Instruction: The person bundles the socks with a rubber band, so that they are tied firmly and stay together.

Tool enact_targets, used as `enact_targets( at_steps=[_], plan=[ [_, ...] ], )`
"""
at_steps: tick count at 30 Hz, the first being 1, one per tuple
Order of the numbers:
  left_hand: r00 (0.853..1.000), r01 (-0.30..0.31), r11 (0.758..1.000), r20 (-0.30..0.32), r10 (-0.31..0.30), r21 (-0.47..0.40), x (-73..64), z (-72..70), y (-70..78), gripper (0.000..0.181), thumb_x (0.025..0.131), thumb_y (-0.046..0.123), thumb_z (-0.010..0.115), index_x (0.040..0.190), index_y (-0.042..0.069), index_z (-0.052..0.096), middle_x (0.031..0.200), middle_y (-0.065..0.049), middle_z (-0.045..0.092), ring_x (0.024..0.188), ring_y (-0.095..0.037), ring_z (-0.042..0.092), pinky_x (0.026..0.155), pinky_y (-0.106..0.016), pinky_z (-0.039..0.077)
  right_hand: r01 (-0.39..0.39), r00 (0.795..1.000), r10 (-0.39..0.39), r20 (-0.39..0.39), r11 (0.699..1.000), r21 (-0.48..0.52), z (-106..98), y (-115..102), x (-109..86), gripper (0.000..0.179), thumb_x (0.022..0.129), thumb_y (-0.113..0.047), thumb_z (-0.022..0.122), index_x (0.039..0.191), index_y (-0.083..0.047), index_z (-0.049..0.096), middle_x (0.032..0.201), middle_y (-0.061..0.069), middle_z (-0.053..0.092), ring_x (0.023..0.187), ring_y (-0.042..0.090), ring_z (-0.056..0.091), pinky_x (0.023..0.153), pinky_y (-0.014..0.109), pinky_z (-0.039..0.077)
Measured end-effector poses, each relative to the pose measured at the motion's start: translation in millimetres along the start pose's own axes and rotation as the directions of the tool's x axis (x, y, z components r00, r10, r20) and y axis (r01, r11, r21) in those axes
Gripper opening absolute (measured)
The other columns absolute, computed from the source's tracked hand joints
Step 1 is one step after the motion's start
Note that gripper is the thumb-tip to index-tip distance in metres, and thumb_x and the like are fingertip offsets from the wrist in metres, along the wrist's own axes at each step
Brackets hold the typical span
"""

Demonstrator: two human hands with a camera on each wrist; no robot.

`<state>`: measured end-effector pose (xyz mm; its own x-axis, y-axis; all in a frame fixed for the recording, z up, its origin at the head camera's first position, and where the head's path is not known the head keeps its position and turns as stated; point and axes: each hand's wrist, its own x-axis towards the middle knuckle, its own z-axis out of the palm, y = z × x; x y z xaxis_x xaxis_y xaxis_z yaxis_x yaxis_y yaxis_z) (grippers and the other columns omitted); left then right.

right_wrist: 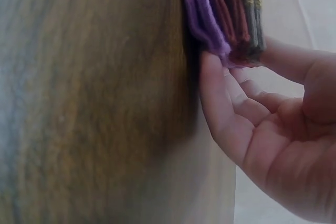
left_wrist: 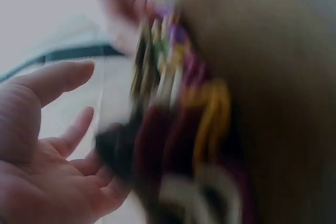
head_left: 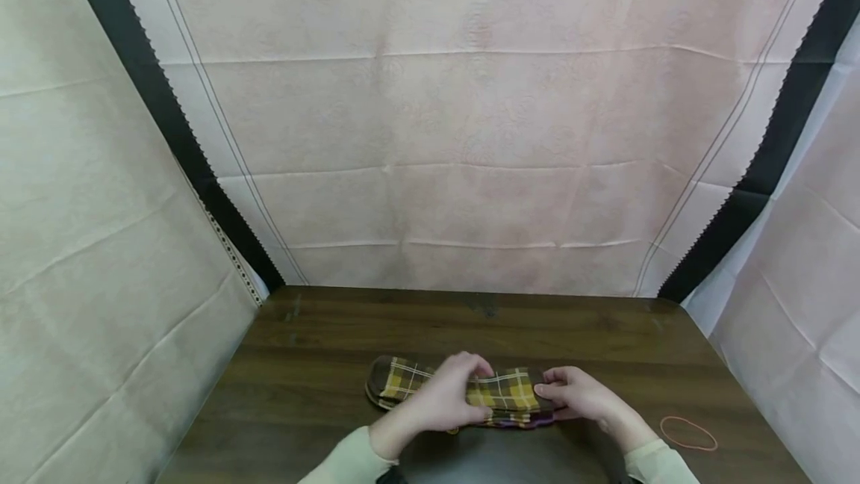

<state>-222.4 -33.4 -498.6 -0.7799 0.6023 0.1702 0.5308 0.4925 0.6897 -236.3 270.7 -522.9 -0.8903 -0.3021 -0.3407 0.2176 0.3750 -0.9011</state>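
A stack of folded socks lies on the brown wooden table, a yellow-and-brown plaid sock on top. In the right wrist view, maroon and purple socks show in layers below it. My right hand pinches the right end of the stack, thumb above and fingers underneath. My left hand arches over the middle of the stack, thumb at the near side and fingers toward the far side. In the left wrist view, the fingers of that hand are spread beside the blurred sock layers.
A thin orange-pink rubber band lies on the table right of my right hand. Pale creased fabric walls with black edging strips stand behind the table and at both sides.
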Motion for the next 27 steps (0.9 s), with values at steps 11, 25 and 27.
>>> enact_targets(
  at_steps=[11,25,27],
  plan=[
    [0.988,0.127,0.949,0.043,-0.145,0.290,14.9,47.2,14.6,0.060,0.072,0.031,0.102,0.118,0.026,0.065,0.111,0.012,0.058,0.103,-0.008,0.051,0.087,-0.036,0.050,-0.047,0.998,0.043,0.036,0.991,0.126,-2.8,5.0,4.0,0.066,0.109,-0.026,0.063,0.143,0.025,0.039,0.121,0.026,0.065,0.101,0.029,0.071,0.082,0.041,0.063],
    [0.982,0.188,0.874,-0.059,-0.182,0.447,21.8,65.8,16.9,0.071,0.067,0.032,0.104,0.115,0.023,0.053,0.105,0.004,0.053,0.096,-0.017,0.047,0.076,-0.039,0.047,-0.080,0.989,0.035,0.141,0.942,0.325,-3.0,5.6,4.0,0.038,0.112,-0.027,0.056,0.128,0.007,0.062,0.114,0.013,0.071,0.099,0.023,0.069,0.089,0.034,0.061],
    [0.979,0.205,0.867,-0.077,-0.191,0.455,22.4,66.6,18.5,0.070,0.067,0.027,0.102,0.115,0.022,0.052,0.104,0.003,0.053,0.096,-0.017,0.047,0.075,-0.039,0.046,-0.088,0.989,0.044,0.138,0.938,0.334,-3.4,5.9,4.6,0.040,0.111,-0.029,0.057,0.129,0.006,0.062,0.118,0.014,0.070,0.103,0.024,0.069,0.092,0.035,0.061]
  ],
)
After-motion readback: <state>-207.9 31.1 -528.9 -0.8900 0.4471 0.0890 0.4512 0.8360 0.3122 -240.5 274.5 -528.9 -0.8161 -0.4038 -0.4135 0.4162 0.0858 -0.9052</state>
